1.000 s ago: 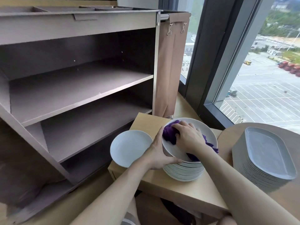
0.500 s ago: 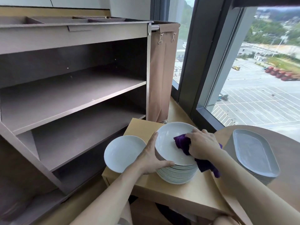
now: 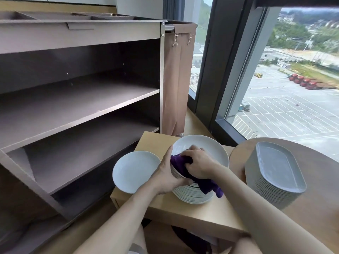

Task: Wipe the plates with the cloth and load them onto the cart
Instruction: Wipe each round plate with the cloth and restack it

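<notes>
Head view: gripping a bunched purple cloth [image 3: 207,184] in the right hand [image 3: 199,163], knuckles up, pressed onto the near left part of the top plate [image 3: 211,149]; loose end trailing down the front of the stack [image 3: 192,196]. Holding that plate with the left hand [image 3: 166,176], thumb up along the left rim, fingers curled under the near edge.

Underneath, a pale wooden tabletop [image 3: 183,213]. Just left of the stack, overhanging the tabletop's edge: a single plate [image 3: 134,171]. Well apart to the right, on a round table [image 3: 321,208]: piled oval platters [image 3: 275,173]. Behind and left: brown cart [image 3: 73,99], tan bag [image 3: 176,79] clipped at its end, then window [image 3: 293,88].
</notes>
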The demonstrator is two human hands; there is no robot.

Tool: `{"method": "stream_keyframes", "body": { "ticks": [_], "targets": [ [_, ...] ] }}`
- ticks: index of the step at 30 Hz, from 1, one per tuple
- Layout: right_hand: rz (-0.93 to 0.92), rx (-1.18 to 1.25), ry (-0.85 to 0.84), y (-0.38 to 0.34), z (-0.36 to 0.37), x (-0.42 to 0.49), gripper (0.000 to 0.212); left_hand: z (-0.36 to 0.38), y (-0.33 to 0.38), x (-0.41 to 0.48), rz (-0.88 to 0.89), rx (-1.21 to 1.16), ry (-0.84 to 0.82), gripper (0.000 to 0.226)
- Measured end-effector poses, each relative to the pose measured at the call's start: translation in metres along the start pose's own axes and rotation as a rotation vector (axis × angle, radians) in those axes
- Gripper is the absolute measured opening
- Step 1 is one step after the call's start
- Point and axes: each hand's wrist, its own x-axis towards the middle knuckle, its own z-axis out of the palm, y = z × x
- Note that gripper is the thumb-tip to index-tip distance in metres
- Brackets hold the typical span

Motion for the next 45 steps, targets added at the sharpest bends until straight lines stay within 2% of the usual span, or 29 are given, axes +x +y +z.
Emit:
{"method": "stream_keyframes", "body": {
  "ticks": [5, 9, 12, 17, 21, 27, 32, 38, 45],
  "targets": [
    [-0.001, -0.068, 0.141, 0.005, 0.007, 0.022, 0.048, 0.001, 0.006, -0.004, 0.008, -0.011, 0.007, 0.144],
    [0.085, -0.158, 0.227, 0.02, 0.001, 0.031, 0.045, -0.001, 0.011, -0.009, 0.032, 0.027, 0.025, 0.133],
    [0.147, -0.252, 0.264, 0.035, -0.009, 0.025, 0.042, -0.002, 0.014, -0.009, 0.044, 0.053, 0.032, 0.133],
    [0.166, -0.353, 0.137, 0.051, -0.025, -0.001, 0.039, -0.002, 0.014, -0.008, 0.06, 0.062, 0.034, 0.131],
    [0.061, -0.173, -0.047, 0.053, -0.032, -0.023, 0.039, -0.001, 0.012, -0.007, 0.064, 0.054, 0.04, 0.131],
    [-0.066, 0.035, -0.14, 0.03, -0.022, -0.027, 0.039, 0.002, 0.007, -0.004, 0.069, 0.019, 0.046, 0.132],
    [-0.06, -0.012, -0.038, 0.013, -0.004, -0.01, 0.045, 0.002, 0.0, 0.0, 0.013, -0.016, 0.034, 0.146],
    [-0.018, -0.113, 0.139, 0.001, 0.009, 0.011, 0.046, 0.004, -0.004, -0.001, 0.006, -0.036, 0.032, 0.151],
    [0.145, -0.191, 0.292, 0.02, 0.0, 0.019, 0.04, 0.0, 0.002, -0.009, 0.044, 0.073, 0.051, 0.129]
  ]
}}
